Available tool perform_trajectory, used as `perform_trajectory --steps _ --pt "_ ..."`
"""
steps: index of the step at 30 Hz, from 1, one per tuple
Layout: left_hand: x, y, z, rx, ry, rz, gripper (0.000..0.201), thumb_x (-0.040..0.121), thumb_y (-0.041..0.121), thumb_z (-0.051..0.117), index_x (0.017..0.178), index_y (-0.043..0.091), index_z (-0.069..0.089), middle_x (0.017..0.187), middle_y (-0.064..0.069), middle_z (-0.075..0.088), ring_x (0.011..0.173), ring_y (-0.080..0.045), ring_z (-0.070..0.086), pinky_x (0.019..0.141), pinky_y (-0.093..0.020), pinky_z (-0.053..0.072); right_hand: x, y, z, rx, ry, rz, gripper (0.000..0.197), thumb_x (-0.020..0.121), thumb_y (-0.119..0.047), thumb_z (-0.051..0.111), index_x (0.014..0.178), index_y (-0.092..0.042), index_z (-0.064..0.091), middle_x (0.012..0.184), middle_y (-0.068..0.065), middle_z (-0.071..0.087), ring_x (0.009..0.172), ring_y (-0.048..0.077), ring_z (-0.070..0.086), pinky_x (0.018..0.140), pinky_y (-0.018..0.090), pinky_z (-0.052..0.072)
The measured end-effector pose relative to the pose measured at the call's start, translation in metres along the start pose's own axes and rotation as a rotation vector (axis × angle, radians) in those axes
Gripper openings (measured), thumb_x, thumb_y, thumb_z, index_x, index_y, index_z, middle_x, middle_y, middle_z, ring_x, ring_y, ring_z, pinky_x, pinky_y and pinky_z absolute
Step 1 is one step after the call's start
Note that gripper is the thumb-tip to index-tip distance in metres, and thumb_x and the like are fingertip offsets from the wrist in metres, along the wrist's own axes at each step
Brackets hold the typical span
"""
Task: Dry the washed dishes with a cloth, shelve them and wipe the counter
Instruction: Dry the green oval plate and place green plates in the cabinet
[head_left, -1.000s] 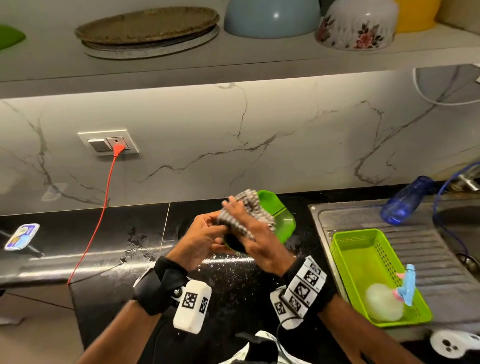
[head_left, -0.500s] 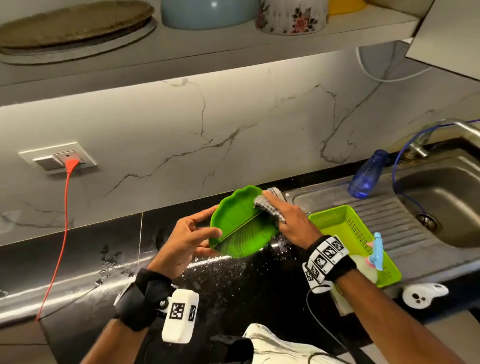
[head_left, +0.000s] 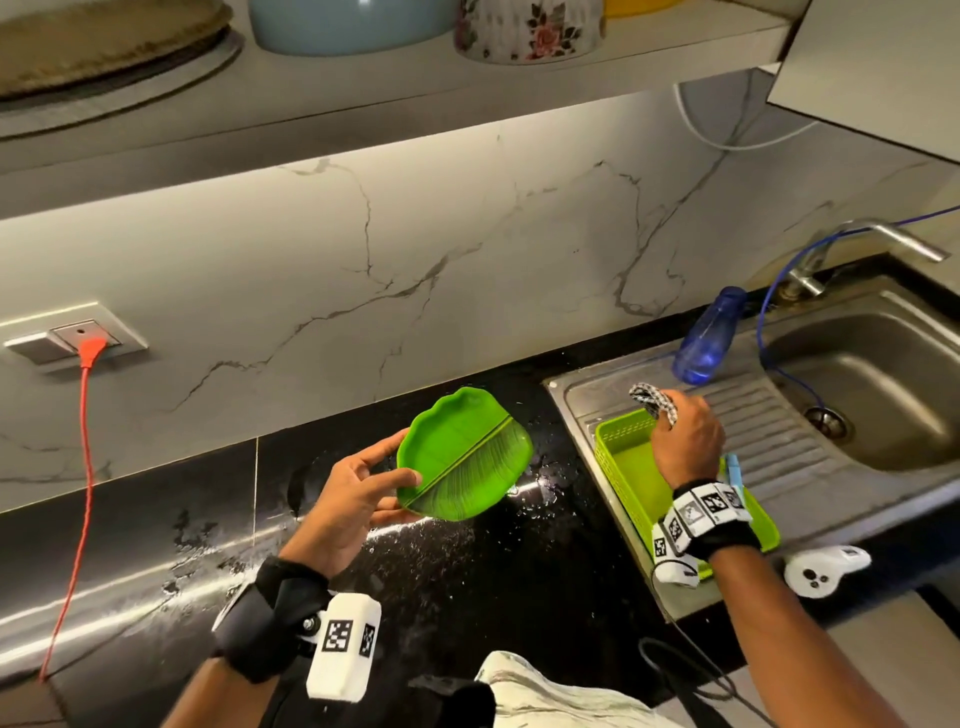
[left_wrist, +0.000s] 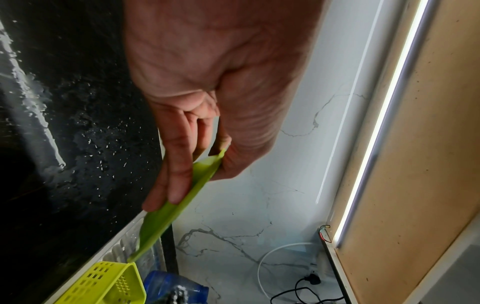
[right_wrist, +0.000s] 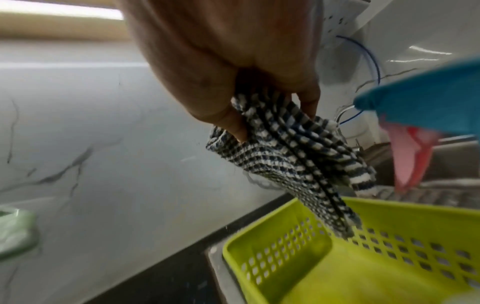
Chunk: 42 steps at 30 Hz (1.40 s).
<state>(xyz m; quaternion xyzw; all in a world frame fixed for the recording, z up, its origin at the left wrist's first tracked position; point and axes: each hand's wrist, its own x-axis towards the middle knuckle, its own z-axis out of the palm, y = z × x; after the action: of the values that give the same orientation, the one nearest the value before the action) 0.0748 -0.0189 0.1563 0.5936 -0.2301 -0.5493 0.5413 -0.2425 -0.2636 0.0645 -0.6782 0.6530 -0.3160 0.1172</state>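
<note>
Left hand (head_left: 353, 499) pinches the rim of a glossy green leaf-shaped plate (head_left: 465, 460), ribbed w/ a centre vein, held tilted above the wet black counter (head_left: 467, 577). Right hand (head_left: 685, 441) grips a bunched checkered woven cloth (head_left: 652, 400) over the perforated lime plastic basket (head_left: 631, 457) on the steel drainboard (head_left: 779, 441). No readable writing.

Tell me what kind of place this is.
Most likely a home kitchen. A steel sink with a tap is set into a black counter, bowls sit on a shelf above, and the left hand holds a green plate.
</note>
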Motion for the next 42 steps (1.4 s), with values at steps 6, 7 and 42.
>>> perform_trajectory --steps 6,7,42 --pt "0.002 -0.004 0.002 0.005 0.003 -0.01 0.064 0.084 0.002 0.074 0.14 0.029 0.059 0.124 -0.007 0.073 0.096 -0.043 0.074 0.074 -0.039 0.065 -0.029 0.006 0.061 -0.176 -0.686 0.175 0.047 0.107 -0.036 0.044 0.124 0.002 0.065 0.131 0.029 0.062 0.123 0.043 0.059 0.104 0.049 0.046" --pt "0.001 -0.005 0.002 0.008 0.002 -0.01 0.065 0.084 0.002 0.074 0.14 0.029 0.059 0.124 -0.007 0.073 0.096 -0.044 0.074 0.075 -0.04 0.065 -0.034 0.003 0.063 -0.18 -0.751 0.189 0.054 0.108 -0.041 0.041 0.125 0.004 0.064 0.133 0.031 0.061 0.125 0.043 0.058 0.104 0.047 0.046" --pt "-0.141 0.158 -0.074 0.837 0.985 1.171 0.032 0.08 0.043 0.084 0.105 0.023 0.079 0.08 0.012 0.073 0.064 -0.002 0.072 0.06 -0.011 0.054 -0.043 -0.348 -0.205 0.896 0.058 -0.979 0.027 0.084 -0.015 0.083 0.11 -0.014 0.079 0.1 -0.009 0.075 0.086 0.011 0.077 0.083 0.033 0.062"
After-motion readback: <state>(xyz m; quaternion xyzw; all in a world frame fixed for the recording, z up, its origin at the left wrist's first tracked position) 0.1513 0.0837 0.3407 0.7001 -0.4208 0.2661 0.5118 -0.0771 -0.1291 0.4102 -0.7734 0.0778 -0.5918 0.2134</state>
